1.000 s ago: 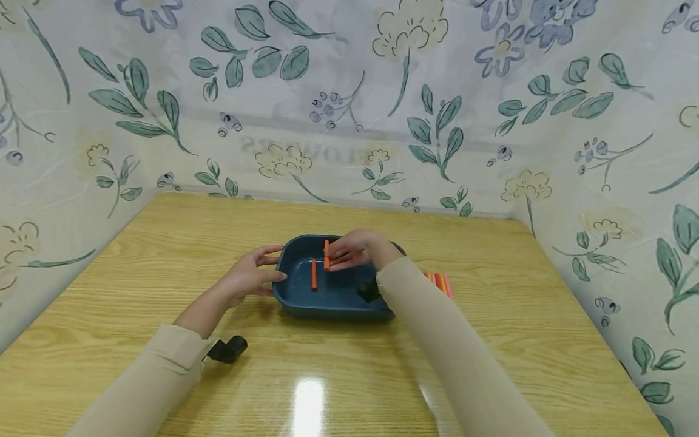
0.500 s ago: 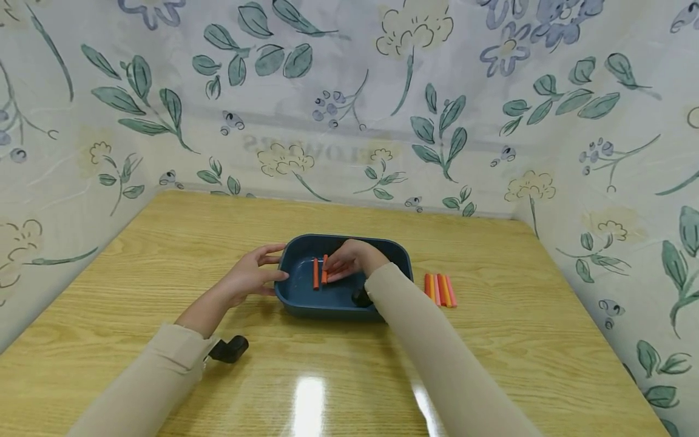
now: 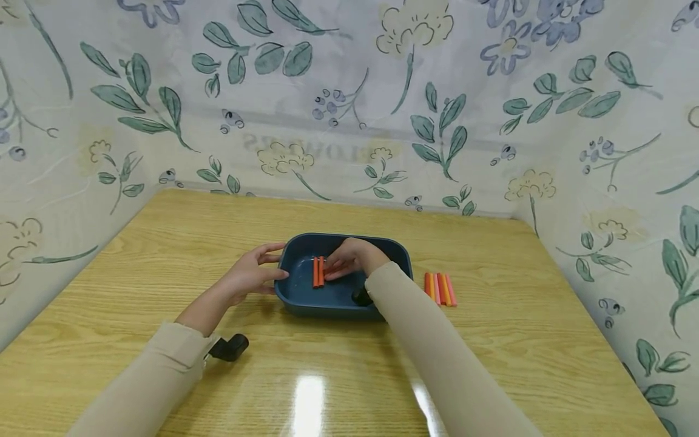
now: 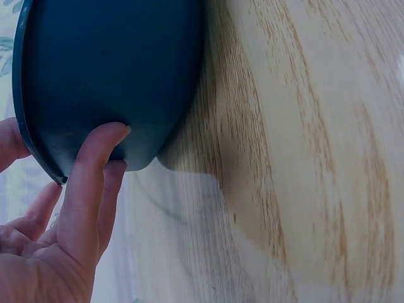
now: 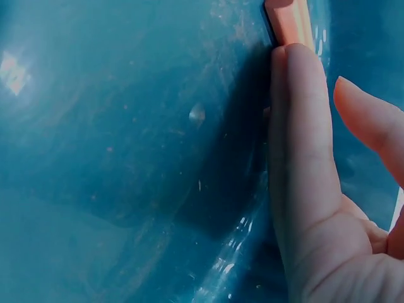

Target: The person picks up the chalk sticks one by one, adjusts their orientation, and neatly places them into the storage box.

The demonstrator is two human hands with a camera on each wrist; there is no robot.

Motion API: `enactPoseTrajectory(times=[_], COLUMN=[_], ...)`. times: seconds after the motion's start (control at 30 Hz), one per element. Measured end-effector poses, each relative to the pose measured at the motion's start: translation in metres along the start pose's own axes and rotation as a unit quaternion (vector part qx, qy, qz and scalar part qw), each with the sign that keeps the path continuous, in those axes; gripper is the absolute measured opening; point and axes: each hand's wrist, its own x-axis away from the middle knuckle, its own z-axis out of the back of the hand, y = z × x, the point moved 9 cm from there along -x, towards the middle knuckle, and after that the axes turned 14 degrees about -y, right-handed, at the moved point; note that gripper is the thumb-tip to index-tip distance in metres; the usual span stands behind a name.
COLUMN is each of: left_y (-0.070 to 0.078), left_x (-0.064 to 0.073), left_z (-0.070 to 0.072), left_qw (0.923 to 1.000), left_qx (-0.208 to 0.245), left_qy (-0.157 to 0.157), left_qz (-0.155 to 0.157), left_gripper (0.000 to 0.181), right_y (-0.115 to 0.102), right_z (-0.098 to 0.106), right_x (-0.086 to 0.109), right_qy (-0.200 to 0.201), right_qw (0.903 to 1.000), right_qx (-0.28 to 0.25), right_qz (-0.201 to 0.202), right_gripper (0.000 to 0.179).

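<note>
A dark blue rectangular plastic basin (image 3: 338, 309) sits mid-table. My left hand (image 3: 253, 276) holds its left end, thumb over the rim and other fingers outside; in the left wrist view, fingers (image 4: 95, 167) press the outer wall. Inside the basin, two short orange-red sticks lie side by side, a left stick (image 3: 315, 273) and a right stick (image 3: 321, 273). My right hand (image 3: 352, 258) reaches into the basin, its fingertips at the right stick. In the right wrist view, straight fingers (image 5: 309, 126) touch the stick's end (image 5: 290, 22), the thumb standing apart.
A row of several red, orange, yellow and pink sticks (image 3: 440, 289) lies on the wooden table (image 3: 519, 340), right of the basin. A floral-patterned sheet (image 3: 349, 109) encloses the back and sides. Black wrist camera mounts (image 3: 229, 348) stick out near the sleeves.
My right hand lowered a stick into the basin, and that stick moved left until it lay close against the other one. The left hand has kept its hold on the basin.
</note>
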Motion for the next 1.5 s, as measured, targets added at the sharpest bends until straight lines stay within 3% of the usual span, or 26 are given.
enactPoseTrajectory(times=[0.43,0.6,1.0,1.23,1.5], left_y=[0.002,0.005,0.004,0.002,0.0], left_x=[-0.001,-0.001,-0.001,-0.002,-0.003], left_z=[-0.001,-0.001,-0.002,-0.002,-0.002], left_qw=[1.0,1.0,1.0,1.0,1.0], left_qx=[-0.003,-0.004,0.0,-0.005,-0.005], left_qy=[-0.003,-0.004,-0.003,-0.002,0.0], left_qz=[0.002,0.0,0.0,0.008,0.007], left_gripper=[0.069,0.07,0.071,0.071,0.071], right_y=[0.0,-0.01,-0.033,-0.029,-0.014], right_z=[-0.003,-0.001,0.007,0.015,0.035], right_x=[0.0,0.008,0.044,0.066,0.092], right_qy=[-0.015,-0.023,-0.051,-0.059,-0.039], right_qw=[0.9994,0.999,0.9912,0.9874,0.9836], right_qx=[-0.029,-0.014,0.004,0.009,0.002], right_qz=[0.007,0.035,0.123,0.146,0.176], right_gripper=[0.037,0.033,0.039,0.04,0.038])
